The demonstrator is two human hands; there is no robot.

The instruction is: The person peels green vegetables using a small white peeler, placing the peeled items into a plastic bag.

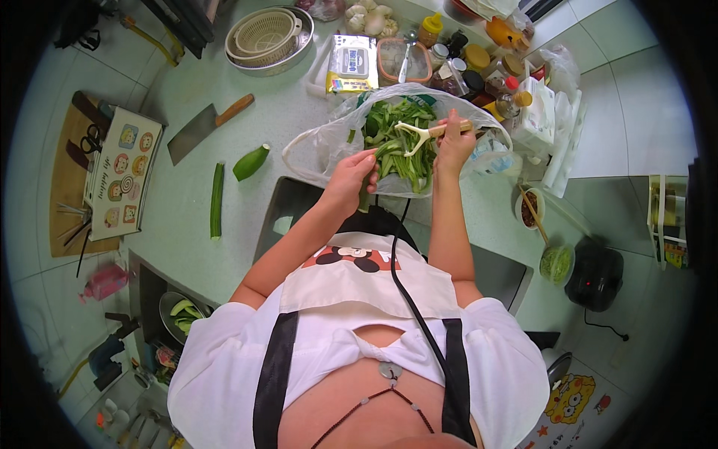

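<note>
I have my right hand (pixel 454 144) closed on the peeler (pixel 420 133) and my left hand (pixel 351 178) gripping a green gourd (pixel 364 196) over the peel-filled bag (pixel 314 146) (peeling looks well along), two pieces (pixel 250 162) waiting on the bench (pixel 187 202).

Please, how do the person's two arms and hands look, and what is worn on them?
Both forearms are bare, and the left hand and right hand wear no gloves; no rings or watch are visible. Short white sleeves end above the elbows. The white apron with black straps covers the chest.
</note>
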